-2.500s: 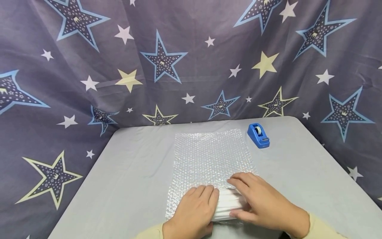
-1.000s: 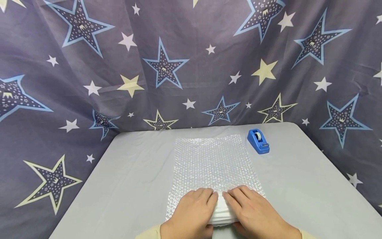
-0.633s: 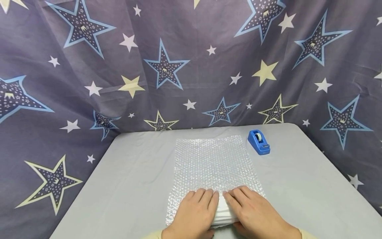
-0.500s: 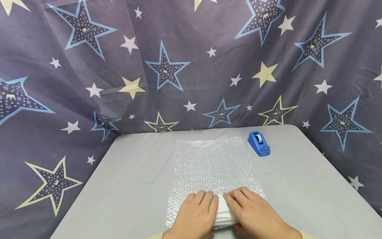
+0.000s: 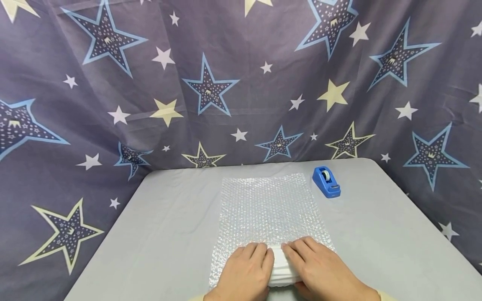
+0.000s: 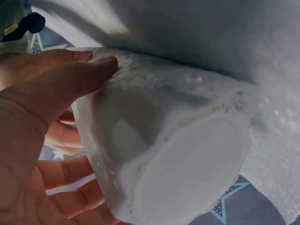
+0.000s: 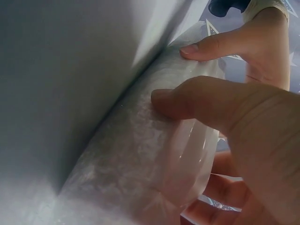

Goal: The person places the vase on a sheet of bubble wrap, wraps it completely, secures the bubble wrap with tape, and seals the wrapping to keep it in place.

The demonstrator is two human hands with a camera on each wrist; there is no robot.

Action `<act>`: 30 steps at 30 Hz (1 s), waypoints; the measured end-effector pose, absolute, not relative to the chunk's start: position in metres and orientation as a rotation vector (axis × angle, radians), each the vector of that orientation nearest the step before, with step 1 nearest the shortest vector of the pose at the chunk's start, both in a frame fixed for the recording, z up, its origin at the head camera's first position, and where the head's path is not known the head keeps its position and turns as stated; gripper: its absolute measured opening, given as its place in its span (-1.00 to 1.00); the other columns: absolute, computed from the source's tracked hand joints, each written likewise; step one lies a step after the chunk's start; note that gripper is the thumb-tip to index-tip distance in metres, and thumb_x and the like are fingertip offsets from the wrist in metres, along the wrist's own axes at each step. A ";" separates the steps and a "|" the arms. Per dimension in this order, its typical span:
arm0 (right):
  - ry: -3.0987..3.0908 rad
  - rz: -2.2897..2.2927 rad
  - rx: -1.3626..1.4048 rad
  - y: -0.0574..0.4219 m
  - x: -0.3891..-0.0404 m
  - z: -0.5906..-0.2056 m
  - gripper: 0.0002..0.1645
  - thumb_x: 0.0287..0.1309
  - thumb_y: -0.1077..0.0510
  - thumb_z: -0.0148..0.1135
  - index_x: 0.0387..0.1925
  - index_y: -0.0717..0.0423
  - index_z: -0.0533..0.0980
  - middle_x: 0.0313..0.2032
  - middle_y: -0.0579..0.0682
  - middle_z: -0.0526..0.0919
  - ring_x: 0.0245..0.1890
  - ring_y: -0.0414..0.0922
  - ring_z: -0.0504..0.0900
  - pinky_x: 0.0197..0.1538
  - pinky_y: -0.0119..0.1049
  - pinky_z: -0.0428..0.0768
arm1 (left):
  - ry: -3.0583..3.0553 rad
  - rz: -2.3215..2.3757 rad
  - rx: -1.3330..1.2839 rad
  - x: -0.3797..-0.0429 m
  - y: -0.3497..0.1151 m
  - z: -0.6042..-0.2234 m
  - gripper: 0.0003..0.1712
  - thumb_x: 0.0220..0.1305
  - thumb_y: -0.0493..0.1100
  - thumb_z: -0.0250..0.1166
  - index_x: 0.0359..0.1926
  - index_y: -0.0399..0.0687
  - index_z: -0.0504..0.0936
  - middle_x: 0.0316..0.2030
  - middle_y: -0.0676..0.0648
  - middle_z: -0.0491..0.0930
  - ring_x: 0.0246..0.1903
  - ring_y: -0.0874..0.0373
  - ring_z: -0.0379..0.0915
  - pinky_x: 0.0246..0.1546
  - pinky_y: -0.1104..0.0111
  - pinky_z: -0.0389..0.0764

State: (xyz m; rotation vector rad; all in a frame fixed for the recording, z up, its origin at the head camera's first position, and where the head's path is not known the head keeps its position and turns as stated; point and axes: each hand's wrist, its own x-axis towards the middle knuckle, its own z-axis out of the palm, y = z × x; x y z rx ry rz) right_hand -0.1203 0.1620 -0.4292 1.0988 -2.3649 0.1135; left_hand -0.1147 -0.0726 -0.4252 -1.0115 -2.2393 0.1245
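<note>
A white ribbed ceramic vessel (image 5: 281, 267) lies on its side across the near end of a clear bubble wrap sheet (image 5: 269, 209). My left hand (image 5: 246, 269) grips its left part, fingers over the top and thumb on the near side. On the right part my right hand (image 5: 320, 267) holds it the same way, fingertips close to the left ones. In the left wrist view the vessel's oval base (image 6: 192, 164) faces the camera. Both thumbs press bubble wrap (image 7: 136, 140) against the vessel's near side in the right wrist view. Much of the vessel is hidden by the hands.
A blue tape dispenser (image 5: 326, 182) with a roll of tape stands at the back right, beside the sheet's far corner. Grey cloth covers the table (image 5: 169, 234). A star-patterned curtain (image 5: 241, 83) hangs behind it and along its sides.
The right hand, spread at the vessel's right side, has moved in left and now grips it, thumb tucked on the near side. The left hand keeps its hold. The view has tilted up slightly.
</note>
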 end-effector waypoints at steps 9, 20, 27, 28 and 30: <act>-2.402 0.116 1.104 0.163 -0.120 -0.429 0.00 -0.45 -0.07 0.71 0.17 0.13 0.55 -0.02 -0.06 0.65 -0.04 -0.11 0.61 -0.03 -0.17 0.69 | -2.245 0.121 -1.018 -0.114 -0.074 -0.423 -0.38 -0.34 -0.03 0.56 -0.11 -0.11 0.72 -0.25 0.00 0.69 -0.28 0.13 0.69 -0.33 0.34 0.71; -2.438 0.123 1.105 0.163 -0.119 -0.427 0.00 -0.43 -0.06 0.72 0.18 0.13 0.55 0.01 -0.05 0.65 -0.01 -0.11 0.61 -0.01 -0.16 0.70 | -2.261 0.125 -1.028 -0.115 -0.074 -0.421 -0.31 -0.42 0.03 0.61 -0.11 -0.09 0.72 -0.25 0.02 0.70 -0.30 0.15 0.69 -0.33 0.37 0.71; -2.433 0.175 1.104 0.164 -0.120 -0.425 -0.05 -0.44 -0.03 0.74 0.12 0.10 0.54 0.00 -0.06 0.66 -0.01 -0.13 0.61 0.02 -0.18 0.69 | -2.310 0.087 -1.063 -0.117 -0.074 -0.416 -0.29 -0.41 0.04 0.67 -0.10 -0.13 0.73 -0.26 0.01 0.71 -0.30 0.17 0.70 -0.28 0.41 0.72; -2.438 0.179 1.106 0.164 -0.120 -0.424 -0.06 -0.43 -0.03 0.75 0.11 0.09 0.53 0.00 -0.05 0.66 -0.01 -0.14 0.61 0.02 -0.19 0.69 | -2.318 0.082 -1.068 -0.118 -0.073 -0.415 -0.28 -0.40 0.05 0.68 -0.10 -0.13 0.73 -0.26 0.01 0.71 -0.30 0.17 0.71 -0.27 0.41 0.72; -2.451 0.184 1.109 0.165 -0.120 -0.423 -0.08 -0.40 -0.03 0.75 0.09 0.08 0.52 0.01 -0.04 0.66 0.00 -0.13 0.61 0.04 -0.18 0.68 | -2.341 0.078 -1.074 -0.118 -0.073 -0.413 -0.26 -0.38 0.07 0.70 -0.08 -0.15 0.73 -0.25 0.00 0.70 -0.29 0.18 0.70 -0.25 0.42 0.72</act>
